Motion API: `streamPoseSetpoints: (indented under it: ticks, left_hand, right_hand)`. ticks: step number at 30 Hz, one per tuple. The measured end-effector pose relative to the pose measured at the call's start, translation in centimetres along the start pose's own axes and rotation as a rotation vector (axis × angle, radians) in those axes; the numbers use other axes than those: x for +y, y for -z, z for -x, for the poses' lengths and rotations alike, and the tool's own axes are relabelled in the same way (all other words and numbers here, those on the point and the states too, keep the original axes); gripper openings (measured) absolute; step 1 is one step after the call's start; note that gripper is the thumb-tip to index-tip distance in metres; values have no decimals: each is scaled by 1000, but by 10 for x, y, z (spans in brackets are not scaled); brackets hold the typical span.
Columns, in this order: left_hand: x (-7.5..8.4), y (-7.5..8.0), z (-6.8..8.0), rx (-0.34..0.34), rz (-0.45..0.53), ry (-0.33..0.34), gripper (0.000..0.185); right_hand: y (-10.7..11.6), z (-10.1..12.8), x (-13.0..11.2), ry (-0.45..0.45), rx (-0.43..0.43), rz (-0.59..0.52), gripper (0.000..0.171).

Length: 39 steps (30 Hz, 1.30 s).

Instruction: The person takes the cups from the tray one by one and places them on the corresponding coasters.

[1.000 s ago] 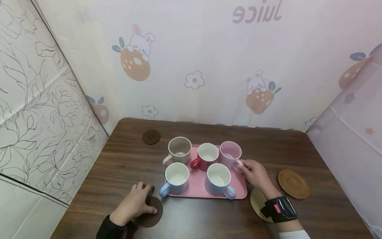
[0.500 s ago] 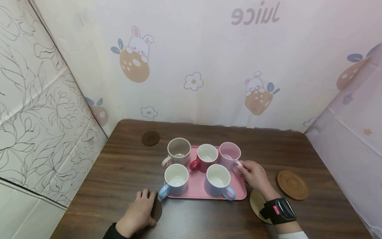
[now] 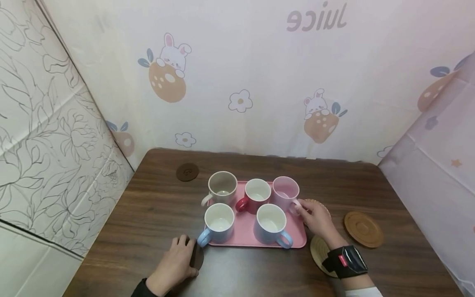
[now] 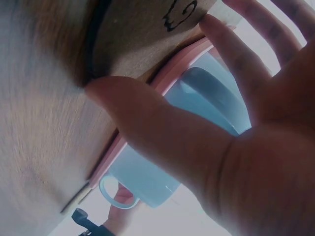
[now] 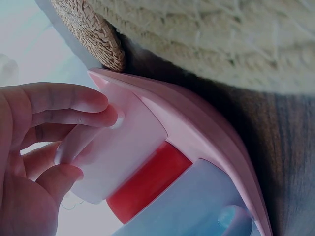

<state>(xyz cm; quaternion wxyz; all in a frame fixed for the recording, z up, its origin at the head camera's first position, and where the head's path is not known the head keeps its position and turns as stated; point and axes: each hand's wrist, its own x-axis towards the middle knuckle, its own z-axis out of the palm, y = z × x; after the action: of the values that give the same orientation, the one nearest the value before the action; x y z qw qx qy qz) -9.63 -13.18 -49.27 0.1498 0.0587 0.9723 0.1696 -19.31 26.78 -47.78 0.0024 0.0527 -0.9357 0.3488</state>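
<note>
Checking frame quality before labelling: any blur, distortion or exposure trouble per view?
Head view: sharp and evenly lit, wide-angle bend at the edges, "Juice" on the backdrop reads mirrored. Left wrist view: left hand fills the frame, soft and out of focus, background blown white past the blue mug. Right wrist view: washed-out bright patch at left; right hand and pink mug fairly sharp.

Five mugs (image 3: pixel 256 206), one pink tray (image 3: pixel 245 233), five coasters (image 3: pixel 363 229), two hands (image 3: pixel 319 218).

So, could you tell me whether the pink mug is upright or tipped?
Upright: the pink mug stands on the tray, mouth up, right hand at its handle.
</note>
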Motion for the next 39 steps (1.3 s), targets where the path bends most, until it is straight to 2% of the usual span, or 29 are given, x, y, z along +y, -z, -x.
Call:
streamPoseSetpoints:
  ticks: [8,16,21,26,32,39]
  left_hand:
    - [1,-1,-2,-33,-18,26,83]
    - [-5,4,-1,8,16,28,78]
    - [-11,8,-3,80,-4,15,78]
    - [-17,19,-8,114,-10,25,79]
    - [-24,35,-15,162,-12,24,78]
    - [-29,53,-28,202,-33,3,75]
  right_hand:
    - [0,0,1,14,15,-10,32]
    - [-1,0,2,57,49,11,31]
    - [0,1,2,45,43,-5,31]
    - [-1,2,1,22,24,-44,32]
    - [0,1,0,8,14,-38,32]
    - [-1,1,3,41,31,-13,32]
